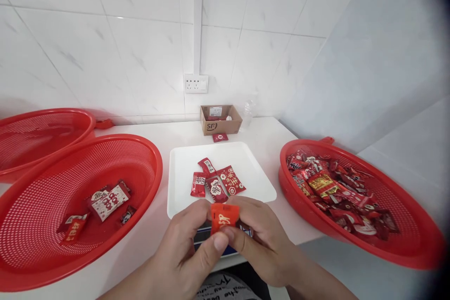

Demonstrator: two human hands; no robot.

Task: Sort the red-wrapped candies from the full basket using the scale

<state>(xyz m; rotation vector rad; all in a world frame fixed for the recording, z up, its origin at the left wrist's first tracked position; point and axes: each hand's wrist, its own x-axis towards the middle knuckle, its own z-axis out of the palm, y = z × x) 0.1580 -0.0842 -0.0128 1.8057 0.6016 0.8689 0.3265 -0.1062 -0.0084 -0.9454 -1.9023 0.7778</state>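
Close in front of me, an orange-red snack packet (223, 217) with gold lettering is pinched between both hands. My left hand (188, 239) has its thumb and fingers at the packet's left side. On the right side, my right hand (262, 236) grips it, thumb pressed on its front. Just beyond the hands lies a white tray (179, 164) with several red packets (215, 188) grouped in its middle. Below the tray's near edge, a dark and blue panel (230, 250) is partly covered by my hands.
A red basket (154, 159) at left holds a few packets; another red basket (80, 119) stands behind it. At right, a red basket (418, 225) is heaped with packets. A cardboard box (223, 126), a maroon packet (220, 137) and a clear bottle (248, 113) are near the wall.
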